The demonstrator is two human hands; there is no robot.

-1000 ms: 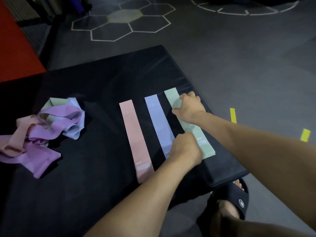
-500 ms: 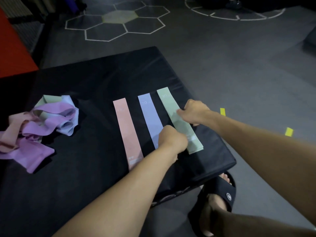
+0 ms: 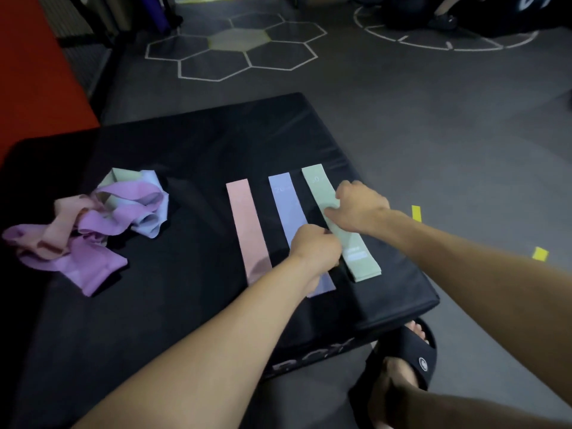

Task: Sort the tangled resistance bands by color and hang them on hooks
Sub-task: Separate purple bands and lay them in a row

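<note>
Three bands lie flat side by side on the black mat: a pink band, a pale blue band and a green band. My right hand is curled on the middle of the green band and pinches its left edge. My left hand is a fist over the blue band, its fingertips at the green band's edge beside my right thumb. A tangled pile of purple, pink, blue and green bands sits at the mat's left.
The mat's near right corner ends just past the green band, with grey floor beyond. My foot in a black sandal stands below that corner. Yellow tape marks are on the floor; a red mat lies far left.
My hands have drawn together on the green band: the right came from its far end toward the middle, the left rose from its near end. The flat bands have not shifted.
</note>
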